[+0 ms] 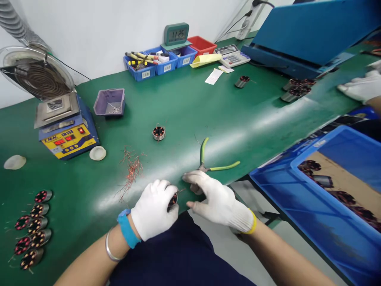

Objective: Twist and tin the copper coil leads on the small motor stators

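My left hand (154, 210), in a white glove, is closed around a small wound motor stator (172, 201) at the near edge of the green mat (208, 115). My right hand (216, 198), also gloved, lies beside it with fingers spread, the fingertips reaching over the head of green-handled cutting pliers (212, 161) that lie on the mat. A tangle of cut copper wire (131, 171) lies just left of my hands. Another stator (158, 133) stands alone farther back.
A solder pot (67, 137) with a round hood stands at the left, a purple tray (109, 102) behind it. Several stators (31, 228) lie at the near left. Blue crates (327, 190) with parts sit at the right. Another person's gloved hand (361, 87) is at far right.
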A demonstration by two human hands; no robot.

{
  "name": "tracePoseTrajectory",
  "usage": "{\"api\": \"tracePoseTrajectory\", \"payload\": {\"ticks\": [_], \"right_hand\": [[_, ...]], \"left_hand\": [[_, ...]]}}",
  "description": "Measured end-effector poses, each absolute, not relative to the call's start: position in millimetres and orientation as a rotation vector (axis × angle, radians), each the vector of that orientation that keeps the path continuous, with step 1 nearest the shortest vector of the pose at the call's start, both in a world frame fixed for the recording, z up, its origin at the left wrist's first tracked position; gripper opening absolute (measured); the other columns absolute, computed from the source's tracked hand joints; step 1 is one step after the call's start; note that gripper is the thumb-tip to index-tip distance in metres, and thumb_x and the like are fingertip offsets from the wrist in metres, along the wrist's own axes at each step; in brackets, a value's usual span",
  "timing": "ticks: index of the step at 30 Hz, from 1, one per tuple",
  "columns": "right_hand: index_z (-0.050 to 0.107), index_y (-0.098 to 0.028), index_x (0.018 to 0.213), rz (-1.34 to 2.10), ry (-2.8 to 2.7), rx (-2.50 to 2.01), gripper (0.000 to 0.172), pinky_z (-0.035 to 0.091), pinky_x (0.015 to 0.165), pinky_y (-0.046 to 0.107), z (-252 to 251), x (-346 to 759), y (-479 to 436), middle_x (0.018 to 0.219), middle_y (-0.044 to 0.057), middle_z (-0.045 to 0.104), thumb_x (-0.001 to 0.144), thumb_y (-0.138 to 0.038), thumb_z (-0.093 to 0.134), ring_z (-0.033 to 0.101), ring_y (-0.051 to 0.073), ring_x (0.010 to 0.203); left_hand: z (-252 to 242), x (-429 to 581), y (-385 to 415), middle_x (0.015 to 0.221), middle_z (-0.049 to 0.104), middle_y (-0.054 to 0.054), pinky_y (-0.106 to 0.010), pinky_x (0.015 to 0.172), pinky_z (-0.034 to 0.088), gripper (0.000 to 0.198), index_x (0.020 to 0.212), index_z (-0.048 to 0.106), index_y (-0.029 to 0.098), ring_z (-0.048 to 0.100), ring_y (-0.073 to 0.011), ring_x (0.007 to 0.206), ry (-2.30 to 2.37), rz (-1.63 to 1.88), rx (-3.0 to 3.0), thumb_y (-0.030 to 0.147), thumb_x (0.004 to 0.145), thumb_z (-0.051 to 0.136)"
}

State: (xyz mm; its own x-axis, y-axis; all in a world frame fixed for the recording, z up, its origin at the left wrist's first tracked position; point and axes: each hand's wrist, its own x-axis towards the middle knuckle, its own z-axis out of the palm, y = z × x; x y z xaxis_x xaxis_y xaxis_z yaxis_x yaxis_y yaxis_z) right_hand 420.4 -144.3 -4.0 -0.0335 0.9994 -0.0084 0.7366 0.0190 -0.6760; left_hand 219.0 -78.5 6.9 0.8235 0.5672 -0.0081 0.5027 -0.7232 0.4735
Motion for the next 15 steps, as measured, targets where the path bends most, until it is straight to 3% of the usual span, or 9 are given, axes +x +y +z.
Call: {"api": "tracePoseTrajectory", "payload": {"ticks": [1,4,6,9,13,15], "right_hand": [[0.058,-0.021,0.116,0.786,-1.796,-1.747,0.045,0.049,0.064,0.028,-1,419,-145,0.115,0.006,0.063,0.072,-0.027,0.064,0.062,0.015,0.073],[0.064,-0.020,0.096,0.899,-1.730,-1.709,0.019,0.046,0.065,0.026,1,419,-142,0.088,0.003,0.066,0.086,-0.027,0.050,0.061,0.014,0.073],[0.064,-0.020,0.084,0.873,-1.761,-1.761,0.021,0.043,0.065,0.026,-2,422,-142,0.079,0.002,0.065,0.090,-0.025,0.044,0.060,0.015,0.073],[0.064,-0.020,0.084,0.647,-2.008,-1.798,0.023,0.038,0.062,0.027,-8,422,-153,0.078,0.003,0.064,0.091,-0.026,0.044,0.058,0.016,0.070],[0.064,-0.018,0.083,0.244,-2.348,-1.529,0.025,0.031,0.055,0.031,-15,406,-175,0.069,0.005,0.060,0.091,-0.023,0.041,0.051,0.017,0.060],[0.062,-0.018,0.081,0.252,-2.391,-1.382,0.026,0.031,0.054,0.031,-14,401,-178,0.068,0.005,0.060,0.091,-0.022,0.039,0.050,0.016,0.058]], "left_hand": [[6,219,-78,0.099,0.058,-0.008,-0.040,0.078,0.046,0.027,0.104,0.057,0.017,0.052,-0.0245,0.090,0.784,0.189,2.537,0.019,0.077,0.054],[5,219,-75,0.099,0.059,-0.008,-0.039,0.078,0.046,0.029,0.105,0.057,0.017,0.053,-0.0242,0.089,0.769,0.201,2.521,0.018,0.076,0.055],[5,219,-73,0.100,0.059,-0.007,-0.038,0.079,0.046,0.030,0.106,0.057,0.017,0.053,-0.0238,0.090,0.760,0.217,2.505,0.018,0.076,0.056],[6,217,-71,0.101,0.060,-0.006,-0.037,0.080,0.045,0.030,0.107,0.057,0.018,0.054,-0.0230,0.092,0.740,0.224,2.497,0.019,0.077,0.058],[6,217,-69,0.099,0.060,-0.005,-0.037,0.077,0.045,0.029,0.108,0.058,0.021,0.054,-0.0228,0.089,0.719,0.183,2.527,0.024,0.079,0.062],[6,217,-68,0.098,0.060,-0.005,-0.036,0.076,0.044,0.027,0.106,0.059,0.022,0.054,-0.0225,0.088,0.708,0.156,2.532,0.025,0.079,0.063]]}}
